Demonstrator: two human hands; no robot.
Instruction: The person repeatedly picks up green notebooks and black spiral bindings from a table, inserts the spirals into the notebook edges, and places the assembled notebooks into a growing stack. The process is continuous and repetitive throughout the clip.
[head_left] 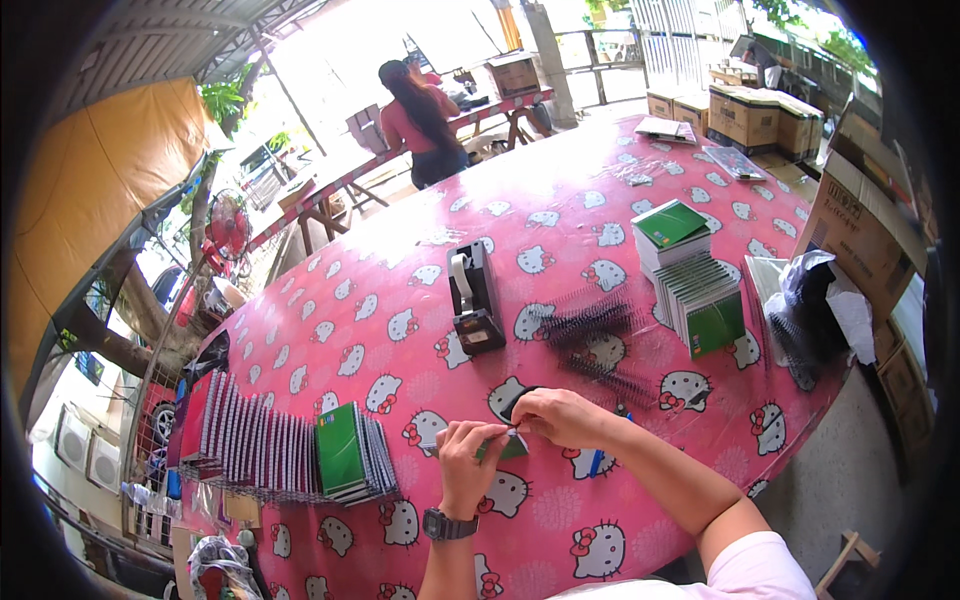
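Observation:
My left hand (470,455), with a dark watch (449,525) on its wrist, is closed on a small green-covered notebook (514,446) held just above the table. Fingers of my right hand (562,416) pinch at the notebook's upper edge, where a black binding coil (522,399) partly shows. The fingers cover most of the notebook. Left of my hands runs a long row of spiral-bound notebooks (250,435), with a green cover (340,450) facing up at its near end. Loose black coils (592,328) lie beyond my right hand.
A black tape dispenser (477,300) stands mid-table. Stacked green-covered notebooks (690,275) sit at the right, beside a plastic bag (815,310) of coils and a cardboard box (860,235). A blue pen (597,462) lies near my right forearm. Another person (420,125) works at a far table.

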